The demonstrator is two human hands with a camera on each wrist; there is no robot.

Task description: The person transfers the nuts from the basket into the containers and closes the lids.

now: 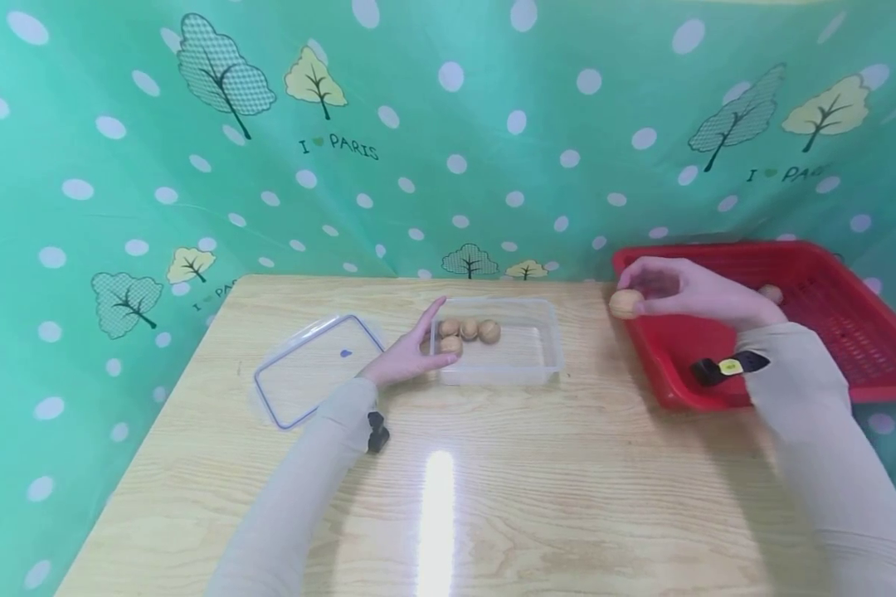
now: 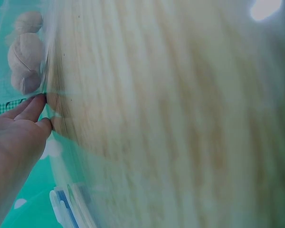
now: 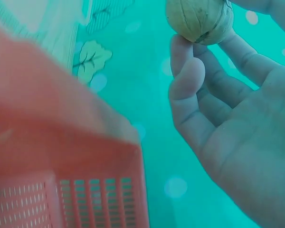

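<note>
my right hand [image 1: 705, 292] pinches a walnut [image 1: 625, 304], its grooves clear only in the right-wrist view's top. my spread left hand [image 1: 409, 356] touches a plastic container [image 1: 502, 376], lengthwise across head-view centre.

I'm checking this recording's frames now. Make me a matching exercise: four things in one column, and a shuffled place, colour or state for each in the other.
Things
1. left hand
2. right hand
3. lid
4. basket

Places, colours, states
A. lying on the table, left of the clear box
B. pinching a walnut
C. red
D. touching the box's left end

Pairs: 1-D, 2-B, 3-A, 4-C
</note>
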